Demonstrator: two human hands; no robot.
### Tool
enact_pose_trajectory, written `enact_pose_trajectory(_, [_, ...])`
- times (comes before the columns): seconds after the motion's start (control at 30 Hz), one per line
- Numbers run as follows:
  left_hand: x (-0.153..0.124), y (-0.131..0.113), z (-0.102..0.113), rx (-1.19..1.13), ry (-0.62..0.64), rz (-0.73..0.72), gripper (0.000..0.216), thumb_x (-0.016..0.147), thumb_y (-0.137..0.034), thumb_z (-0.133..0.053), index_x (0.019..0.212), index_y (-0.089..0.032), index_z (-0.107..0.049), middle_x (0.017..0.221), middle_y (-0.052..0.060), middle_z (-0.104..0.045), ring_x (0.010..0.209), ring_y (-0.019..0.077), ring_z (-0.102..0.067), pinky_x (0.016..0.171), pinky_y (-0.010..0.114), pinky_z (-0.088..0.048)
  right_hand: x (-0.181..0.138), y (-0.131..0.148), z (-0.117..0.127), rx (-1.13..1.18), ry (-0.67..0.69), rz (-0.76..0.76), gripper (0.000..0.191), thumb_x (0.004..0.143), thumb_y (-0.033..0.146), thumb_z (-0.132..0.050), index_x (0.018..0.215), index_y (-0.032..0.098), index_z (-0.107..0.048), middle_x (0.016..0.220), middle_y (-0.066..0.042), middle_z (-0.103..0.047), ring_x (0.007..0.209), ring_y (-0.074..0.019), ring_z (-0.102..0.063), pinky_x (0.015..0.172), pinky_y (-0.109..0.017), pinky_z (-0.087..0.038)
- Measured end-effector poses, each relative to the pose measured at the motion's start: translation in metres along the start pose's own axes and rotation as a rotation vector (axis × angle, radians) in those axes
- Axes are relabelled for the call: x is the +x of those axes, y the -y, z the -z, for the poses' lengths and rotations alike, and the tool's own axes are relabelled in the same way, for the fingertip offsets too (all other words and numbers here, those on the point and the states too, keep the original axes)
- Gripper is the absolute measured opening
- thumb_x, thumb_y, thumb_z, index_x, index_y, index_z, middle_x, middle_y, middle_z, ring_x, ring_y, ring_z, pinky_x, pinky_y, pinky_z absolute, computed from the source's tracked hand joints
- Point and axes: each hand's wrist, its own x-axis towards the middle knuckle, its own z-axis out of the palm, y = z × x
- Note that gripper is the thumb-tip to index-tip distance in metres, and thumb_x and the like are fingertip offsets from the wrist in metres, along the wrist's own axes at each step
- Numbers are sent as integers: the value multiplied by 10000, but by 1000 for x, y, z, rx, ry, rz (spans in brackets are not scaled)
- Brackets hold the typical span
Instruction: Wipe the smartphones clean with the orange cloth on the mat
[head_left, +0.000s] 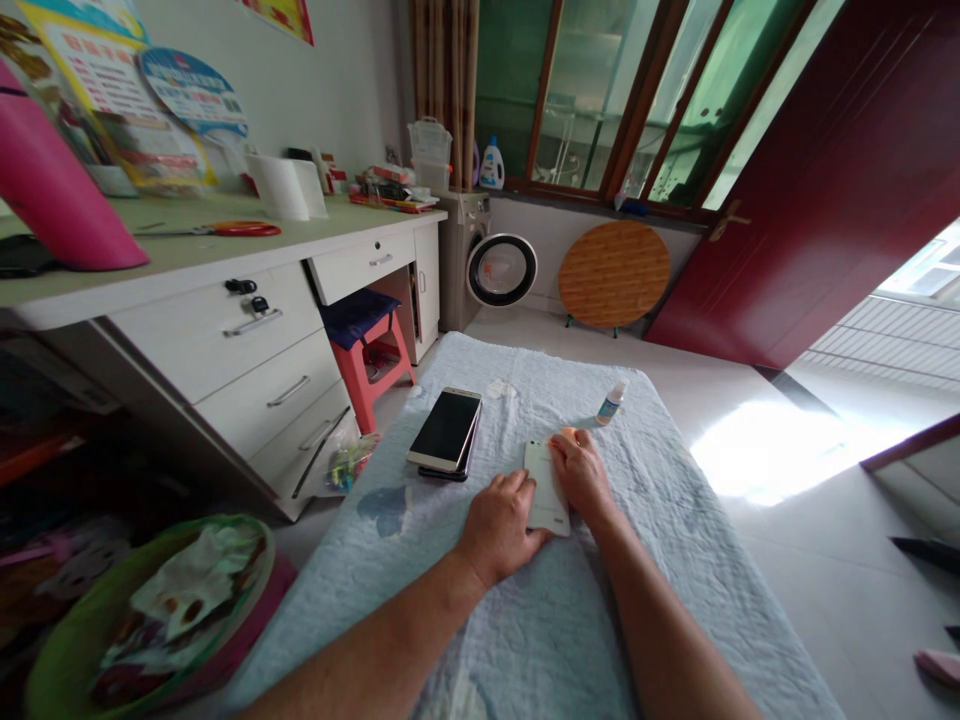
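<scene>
A white smartphone [545, 490] lies back side up on the light blue quilted cover [645, 560]. My left hand [501, 525] grips its left and lower edge, fingertips over the side and thumb at the bottom corner. Over the phone's upper right part, my right hand [581, 470] is closed on an orange cloth [568, 434], mostly hidden under the fingers. To the left, a gold-framed smartphone [447, 428] rests screen up on top of a dark phone [444, 474]. A small spray bottle [610, 404] with a blue label stands beyond my right hand.
A white desk [225, 330] with drawers runs along the left, a pink stool [371, 365] tucked beside it. A green waste basket [259, 590] stands at lower left. Farther back are a washing machine [459, 255] with its door open, and a round wooden tabletop [615, 272].
</scene>
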Motion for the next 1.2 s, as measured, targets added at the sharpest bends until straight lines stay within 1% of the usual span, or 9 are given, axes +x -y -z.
enact_pose_trajectory(0.2, [1,1,0,3,3,-3,524,726,-451,-718,1143,-172,-566,1211,99,-583,1089,286,-537,976,383,-436,9,2,5,13,92,-21,246,902,232,-460,899,196,-703,857,-23,-445,777,-139,-489,765,-232,-381])
enact_pose_trajectory(0.37, [1,2,-1,-1,16,-11,539,719,-495,-730,1126,-181,-568,1207,99,-586,1095,290,-537,980,383,-428,22,5,5,-30,174,-42,246,880,207,-475,908,196,-719,878,-38,-481,763,-139,-501,742,-233,-372])
enact_pose_trajectory(0.43, [1,2,0,1,22,-12,536,720,-507,-729,1114,-182,-568,1189,98,-594,1091,291,-539,975,383,-428,28,7,3,-66,214,-17,244,866,191,-481,909,193,-721,894,-47,-501,780,-143,-506,757,-235,-366])
enact_pose_trajectory(0.57, [2,1,2,13,44,-2,515,724,-523,-720,1089,-192,-570,1144,77,-608,1019,274,-562,920,372,-450,39,17,-5,-120,305,24,281,862,155,-451,952,184,-716,943,-73,-535,863,-160,-521,801,-234,-356])
enact_pose_trajectory(0.7, [1,1,2,18,35,17,575,716,-526,-725,1153,-198,-547,1145,67,-612,1013,268,-561,917,356,-449,45,29,-12,-147,361,31,293,873,166,-437,974,188,-711,1003,-96,-550,909,-184,-522,796,-248,-361])
enact_pose_trajectory(0.8, [0,1,0,14,16,14,614,707,-529,-732,1180,-189,-537,1157,72,-613,1030,274,-555,937,355,-440,45,36,-14,-172,350,30,290,870,159,-435,978,184,-703,1038,-103,-546,882,-186,-526,787,-262,-365])
enact_pose_trajectory(0.9, [0,0,0,9,10,21,598,711,-530,-727,1168,-190,-546,1155,74,-616,1032,275,-555,936,357,-436,43,36,-13,-178,324,52,280,876,152,-430,969,166,-694,1023,-107,-552,884,-185,-527,803,-260,-362])
enact_pose_trajectory(1.03, [-1,-3,2,21,10,31,544,727,-542,-710,1113,-187,-566,1116,71,-624,992,269,-562,897,362,-443,41,28,-9,-182,310,47,278,892,165,-417,963,159,-686,1002,-108,-556,854,-180,-533,788,-257,-364])
enact_pose_trajectory(1.2, [-1,-6,4,44,12,32,478,737,-545,-697,1034,-187,-583,1093,71,-621,967,267,-560,869,364,-444,40,13,-3,-201,299,12,264,867,142,-426,924,167,-682,973,-95,-554,812,-168,-535,756,-253,-358])
